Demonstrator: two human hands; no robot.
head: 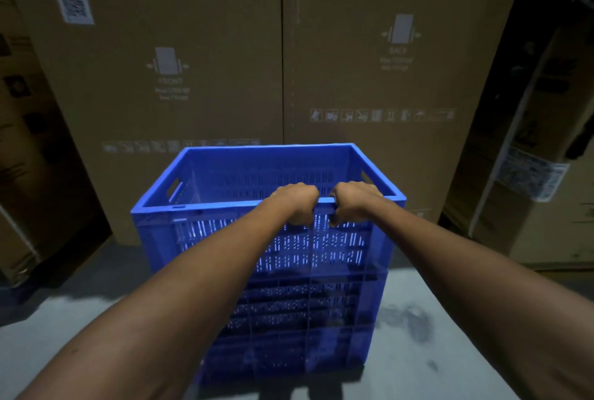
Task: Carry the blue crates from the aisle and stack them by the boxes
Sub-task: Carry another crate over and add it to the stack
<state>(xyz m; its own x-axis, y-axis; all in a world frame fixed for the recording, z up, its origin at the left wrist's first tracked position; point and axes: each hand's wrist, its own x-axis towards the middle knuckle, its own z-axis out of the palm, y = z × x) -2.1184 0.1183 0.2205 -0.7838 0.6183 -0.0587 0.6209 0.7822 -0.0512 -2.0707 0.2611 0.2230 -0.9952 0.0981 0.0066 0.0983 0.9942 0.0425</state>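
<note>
Grip: left hand and right hand, side by side, fingers curled over the near rim of 1 blue slotted plastic crate; both clamped on that rim, knuckles up.
Crate: open-topped, upright, empty as far as seen; seated on a lower blue crate; whether 1 or 2 lie beneath cannot be told.
Position: stack stands on grey concrete floor, just in front of 2 tall brown cardboard boxes.
Progress, judged: this crate looks delivered and stacked; release remains; whether more crates wait in the aisle cannot be told.
</note>
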